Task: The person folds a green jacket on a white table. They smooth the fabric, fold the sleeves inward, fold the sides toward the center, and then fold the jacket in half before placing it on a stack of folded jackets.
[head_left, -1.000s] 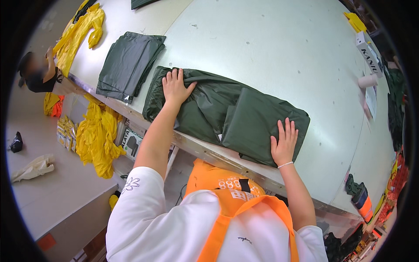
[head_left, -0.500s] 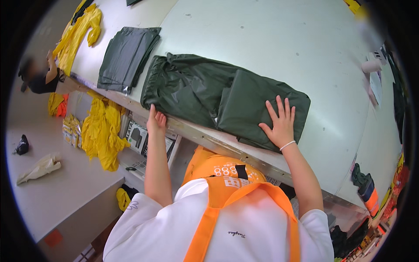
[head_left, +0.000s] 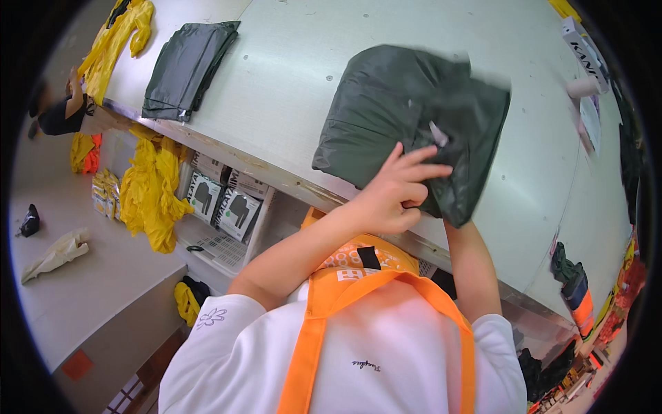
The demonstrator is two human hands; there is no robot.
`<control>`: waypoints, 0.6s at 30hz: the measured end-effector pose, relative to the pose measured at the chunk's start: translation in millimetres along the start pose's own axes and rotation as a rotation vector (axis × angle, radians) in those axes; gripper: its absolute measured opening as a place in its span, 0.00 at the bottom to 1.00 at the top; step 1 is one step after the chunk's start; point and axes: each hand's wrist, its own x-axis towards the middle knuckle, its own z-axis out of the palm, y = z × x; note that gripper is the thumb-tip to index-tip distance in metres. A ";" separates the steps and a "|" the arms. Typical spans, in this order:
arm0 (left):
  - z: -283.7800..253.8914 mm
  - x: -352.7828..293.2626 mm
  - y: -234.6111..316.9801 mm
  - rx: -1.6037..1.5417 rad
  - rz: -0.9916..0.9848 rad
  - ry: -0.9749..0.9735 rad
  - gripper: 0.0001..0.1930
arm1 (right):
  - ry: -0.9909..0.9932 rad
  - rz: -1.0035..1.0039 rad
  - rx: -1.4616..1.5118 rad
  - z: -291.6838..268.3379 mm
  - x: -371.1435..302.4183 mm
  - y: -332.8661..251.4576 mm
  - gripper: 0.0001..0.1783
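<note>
Dark green rain trousers (head_left: 372, 117), smooth and slightly shiny, lie folded into a thick bundle on the table. Their right part is raised and smeared by motion, with a small pale tag (head_left: 438, 134) showing on it. My left hand (head_left: 396, 193) reaches across to the right over the near side of the bundle, some fingers stretched out and apart against the cloth, others bent. My right forearm (head_left: 472, 265) goes up under the raised right part, and the cloth hides that hand and its fingers.
A stack of folded dark green garments (head_left: 187, 72) lies on the pale table (head_left: 289, 90) at left. Yellow garments (head_left: 148, 196) hang below its edge, beside packaged goods (head_left: 238, 210) on a shelf. A co-worker (head_left: 62, 114) stands at far left. A white roll (head_left: 583, 87) lies at right.
My left hand has left the gathered waistband and crossed to the right. The trousers' left part has been folded over rightward. My right hand has gone from lying on top to beneath the cloth.
</note>
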 end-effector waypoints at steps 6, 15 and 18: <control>80.6 -28.2 -61.8 0.198 -0.096 -0.202 0.04 | 0.602 0.120 0.514 -36.1 9.5 -32.8 0.34; 84.8 -5.2 -40.9 0.237 -0.123 -0.141 0.09 | 0.414 0.339 -1.067 -141.1 -6.5 -75.6 0.32; 67.0 -18.0 -32.7 0.391 -0.153 0.050 0.11 | 0.523 0.318 -1.066 -102.0 -49.9 -53.3 0.24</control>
